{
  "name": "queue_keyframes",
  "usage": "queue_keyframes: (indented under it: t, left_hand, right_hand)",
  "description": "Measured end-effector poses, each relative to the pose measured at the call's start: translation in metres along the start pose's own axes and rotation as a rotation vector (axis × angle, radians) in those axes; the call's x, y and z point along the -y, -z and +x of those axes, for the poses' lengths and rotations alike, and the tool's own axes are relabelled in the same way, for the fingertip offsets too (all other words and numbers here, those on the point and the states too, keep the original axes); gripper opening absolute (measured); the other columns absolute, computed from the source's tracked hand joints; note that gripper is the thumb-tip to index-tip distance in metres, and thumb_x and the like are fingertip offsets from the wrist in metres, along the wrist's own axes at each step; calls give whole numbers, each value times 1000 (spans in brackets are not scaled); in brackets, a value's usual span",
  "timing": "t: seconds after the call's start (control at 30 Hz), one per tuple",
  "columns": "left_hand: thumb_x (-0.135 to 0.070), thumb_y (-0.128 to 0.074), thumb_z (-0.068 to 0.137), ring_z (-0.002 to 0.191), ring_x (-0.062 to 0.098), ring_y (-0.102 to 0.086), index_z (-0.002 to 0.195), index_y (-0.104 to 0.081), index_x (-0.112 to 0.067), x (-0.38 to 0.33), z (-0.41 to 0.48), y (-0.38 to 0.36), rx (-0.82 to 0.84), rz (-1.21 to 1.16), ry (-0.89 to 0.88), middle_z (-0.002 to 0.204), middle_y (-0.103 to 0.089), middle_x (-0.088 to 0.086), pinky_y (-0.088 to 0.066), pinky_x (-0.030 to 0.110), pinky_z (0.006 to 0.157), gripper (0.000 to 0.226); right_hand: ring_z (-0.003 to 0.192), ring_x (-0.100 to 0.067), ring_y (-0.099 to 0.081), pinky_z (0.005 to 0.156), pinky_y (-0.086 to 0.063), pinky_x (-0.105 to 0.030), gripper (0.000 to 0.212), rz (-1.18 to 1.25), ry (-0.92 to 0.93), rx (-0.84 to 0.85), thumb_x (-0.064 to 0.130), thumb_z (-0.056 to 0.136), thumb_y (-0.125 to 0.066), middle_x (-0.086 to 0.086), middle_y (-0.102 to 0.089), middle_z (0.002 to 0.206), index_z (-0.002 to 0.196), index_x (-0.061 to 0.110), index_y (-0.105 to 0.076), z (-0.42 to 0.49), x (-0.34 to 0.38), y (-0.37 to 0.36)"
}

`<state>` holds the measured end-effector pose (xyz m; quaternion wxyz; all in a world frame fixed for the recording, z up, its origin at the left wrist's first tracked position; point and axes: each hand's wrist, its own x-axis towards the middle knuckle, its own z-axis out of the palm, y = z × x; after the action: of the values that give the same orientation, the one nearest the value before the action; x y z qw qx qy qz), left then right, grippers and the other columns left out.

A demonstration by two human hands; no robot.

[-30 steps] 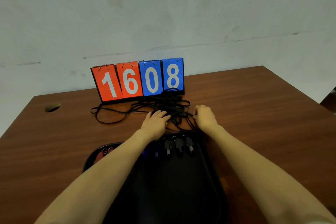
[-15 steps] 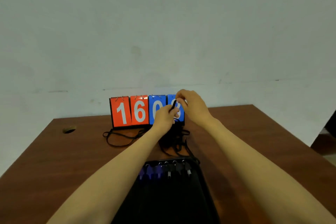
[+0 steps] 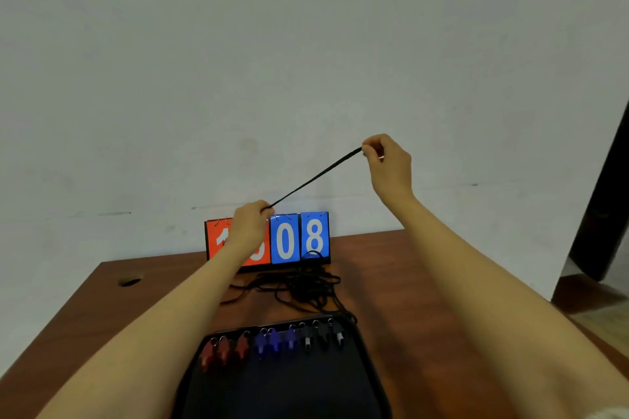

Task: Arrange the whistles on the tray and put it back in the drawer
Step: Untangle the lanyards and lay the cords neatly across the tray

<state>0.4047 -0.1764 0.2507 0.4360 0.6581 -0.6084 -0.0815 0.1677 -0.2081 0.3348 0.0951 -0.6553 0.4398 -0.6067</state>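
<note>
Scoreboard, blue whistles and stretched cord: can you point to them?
Scoreboard (image 3: 285, 239): head view, on the blue 0 card.
Blue whistles (image 3: 274, 340): head view, on the middle whistle.
Stretched cord (image 3: 315, 177): head view, mid-length between the hands.

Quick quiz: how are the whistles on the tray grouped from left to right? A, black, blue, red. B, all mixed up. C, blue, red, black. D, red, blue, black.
D: along the far edge of the tray, the red whistles sit leftmost, the blue whistles in the middle, the black whistles rightmost.

The flip scoreboard (image 3: 299, 238) shows white "0" and "8" on its blue cards, just right of the left hand's (image 3: 250, 226) grip; that hand partly hides the orange cards' digits.
</note>
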Motion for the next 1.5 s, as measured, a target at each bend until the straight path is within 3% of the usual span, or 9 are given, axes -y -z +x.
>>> queue_keyframes:
  t: [0.07, 0.2, 0.43, 0.63, 0.77, 0.9, 1.2, 1.3, 1.5]
  left_hand:
    - [-17, -45, 98, 77, 21, -56, 99, -64, 0, 8, -11, 17, -26, 82, -10, 94, -68, 16, -43, 29, 68, 26]
    - [-17, -44, 97, 87, 31, -64, 101, -64, -2, 28, -43, 45, -44, 192, -26, 99, -69, 16, -49, 35, 76, 26]
    - [-18, -46, 97, 89, 32, -60, 98, -63, -6, 75, -112, 58, 71, 416, 9, 101, -68, 15, -43, 35, 67, 21]
    - [-23, -40, 100, 115, 25, -46, 115, -63, -23, 103, -164, 49, 174, 746, 32, 116, -62, 1, -27, 39, 97, 28]
    - [-14, -42, 98, 97, 30, -60, 113, -64, -11, 126, -190, 41, 313, 434, 124, 112, -62, 13, -45, 36, 89, 26]
    - [-21, -52, 95, 91, 25, -61, 107, -64, -14, 140, -213, 38, 333, 288, 224, 105, -68, 9, -50, 37, 80, 18]
    - [-20, -46, 98, 106, 24, -62, 120, -59, -22, 155, -245, 22, 429, 388, 214, 121, -64, 4, -52, 40, 88, 26]
    - [-20, -49, 96, 88, 24, -62, 102, -58, -20, 160, -253, 17, 423, 407, 202, 103, -68, 5, -53, 39, 77, 11]
    - [-22, -55, 94, 105, 23, -57, 97, -68, -23, 168, -258, 12, 350, 526, 98, 109, -67, 0, -43, 39, 92, 14]
  right_hand:
    - [85, -12, -59, 70, -42, -11, 16, -19, -25, 30, 14, 95, -54, -4, -68, 97, 101, 7, -67, -11, -3, 7]
    - [90, -17, -64, 85, -51, -27, 20, -72, -77, 203, 12, 95, -53, -8, -71, 98, 106, 7, -69, -44, -11, 11]
    - [80, -22, -66, 78, -53, -36, 13, -205, -190, 406, 11, 93, -52, -6, -70, 82, 88, 7, -63, -116, -29, 13]
    - [79, -22, -62, 72, -45, -30, 18, -317, -348, 572, 17, 97, -48, 4, -64, 72, 87, 7, -59, -178, -60, 18]
    - [89, -26, -62, 75, -47, -35, 17, -390, -440, 645, 20, 93, -57, -4, -64, 85, 83, 8, -63, -213, -78, 22]
    - [66, -20, -58, 63, -47, -32, 27, -426, -560, 677, 24, 87, -67, -7, -67, 79, 65, 12, -58, -239, -91, 27]
    - [53, -15, -46, 59, -42, -30, 41, -470, -673, 797, 15, 93, -58, -1, -56, 62, 54, 12, -48, -274, -114, 40]
    - [60, -18, -51, 65, -45, -31, 38, -449, -694, 778, 14, 91, -60, -12, -68, 85, 55, 12, -49, -280, -118, 45]
    - [81, -22, -59, 77, -50, -35, 18, -405, -701, 736, 17, 88, -66, -10, -67, 92, 75, 7, -59, -283, -124, 47]
